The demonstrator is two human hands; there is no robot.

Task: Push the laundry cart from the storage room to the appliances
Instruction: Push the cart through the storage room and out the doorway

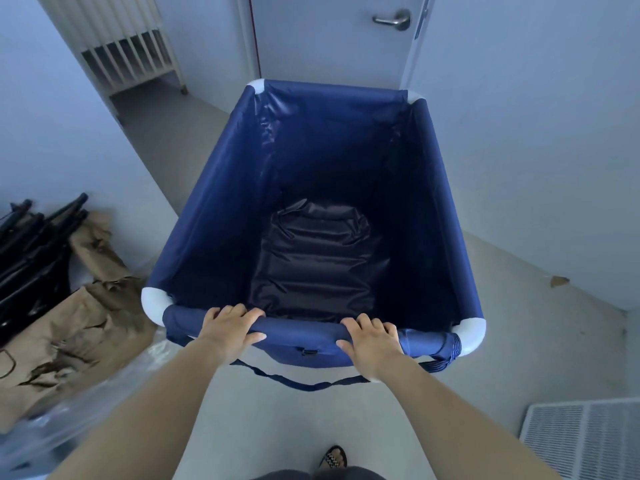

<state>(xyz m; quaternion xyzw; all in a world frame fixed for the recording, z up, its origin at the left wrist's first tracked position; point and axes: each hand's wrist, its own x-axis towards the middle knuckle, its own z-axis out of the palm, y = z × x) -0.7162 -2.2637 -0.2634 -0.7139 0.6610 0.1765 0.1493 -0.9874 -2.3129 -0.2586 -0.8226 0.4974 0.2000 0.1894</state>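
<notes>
A blue fabric laundry cart with white corner caps fills the middle of the view, its far end close to a shut door. A dark folded bag lies on its bottom. My left hand grips the near top rail left of centre, fingers curled over it. My right hand grips the same rail right of centre. A loose blue strap hangs below the rail.
Crumpled brown paper and black poles lie on the floor at left, over clear plastic. A white slatted crib stands back left. A vent grille sits at lower right. Walls close in on both sides.
</notes>
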